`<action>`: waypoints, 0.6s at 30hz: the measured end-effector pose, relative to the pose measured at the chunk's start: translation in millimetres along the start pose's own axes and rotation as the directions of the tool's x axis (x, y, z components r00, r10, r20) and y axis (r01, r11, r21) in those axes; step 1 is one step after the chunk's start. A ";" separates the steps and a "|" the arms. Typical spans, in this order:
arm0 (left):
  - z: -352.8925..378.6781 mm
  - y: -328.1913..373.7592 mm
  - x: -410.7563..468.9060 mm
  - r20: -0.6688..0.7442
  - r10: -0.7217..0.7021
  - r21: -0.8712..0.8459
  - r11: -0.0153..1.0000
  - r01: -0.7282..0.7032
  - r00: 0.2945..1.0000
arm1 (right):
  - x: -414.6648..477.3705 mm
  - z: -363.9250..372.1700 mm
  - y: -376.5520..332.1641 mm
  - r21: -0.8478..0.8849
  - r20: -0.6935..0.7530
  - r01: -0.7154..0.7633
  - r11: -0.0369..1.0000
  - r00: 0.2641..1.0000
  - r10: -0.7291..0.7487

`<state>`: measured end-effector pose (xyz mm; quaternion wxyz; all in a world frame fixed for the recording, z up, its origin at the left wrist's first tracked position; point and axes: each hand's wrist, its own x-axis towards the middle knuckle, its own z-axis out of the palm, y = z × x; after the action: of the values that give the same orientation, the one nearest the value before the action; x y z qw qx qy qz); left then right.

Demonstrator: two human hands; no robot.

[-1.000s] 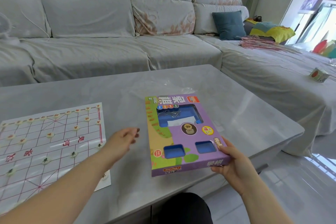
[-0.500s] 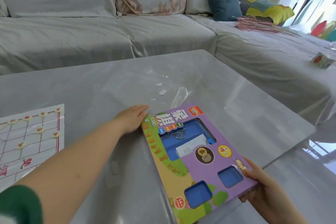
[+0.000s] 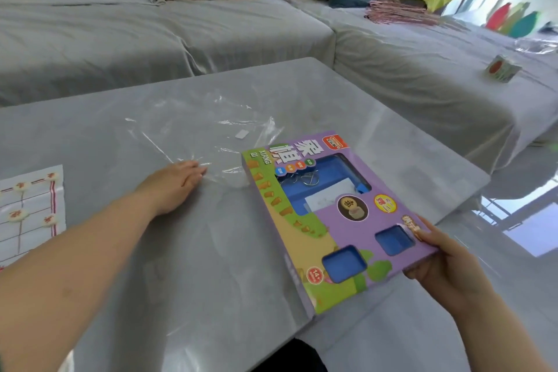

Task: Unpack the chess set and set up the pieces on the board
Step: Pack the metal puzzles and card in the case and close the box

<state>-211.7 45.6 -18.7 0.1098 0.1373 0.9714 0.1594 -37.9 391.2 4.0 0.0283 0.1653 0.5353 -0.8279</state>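
Your right hand [image 3: 444, 263] gripped the box [image 3: 332, 220] by its near corner, at the table [image 3: 211, 281] edge. Your left hand [image 3: 178, 184] lay flat, fingers straight, touching the wrap [image 3: 205, 136]. The board [image 3: 30, 208], at far left, held pieces. I judge the step was clearing the packaging; the next move needs a pinch on the thin wrap.

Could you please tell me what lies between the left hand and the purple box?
In the head view, clear plastic wrap lies on the grey table between the left hand and the purple box.
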 end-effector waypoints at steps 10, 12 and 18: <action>-9.5 -19.0 -29.2 -0.099 -0.053 0.099 0.993 0.063 0.994 | 56.5 15.2 -18.5 0.126 -0.035 0.120 0.985 0.993 -0.116; -13.4 -27.1 -35.6 -0.143 -0.106 0.080 0.990 0.118 0.984 | 78.7 23.2 -19.4 0.141 -0.101 0.114 0.983 0.990 -0.100; -9.1 -3.6 -39.4 -0.246 -0.016 -0.082 0.997 -0.005 0.969 | 145.1 57.6 -22.9 0.111 -0.163 0.086 0.990 0.984 -0.068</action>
<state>-178.0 27.9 -4.8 -0.0055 0.1091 0.9705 0.2148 -194.0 368.2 1.3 -0.0564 0.2113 0.4923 -0.8425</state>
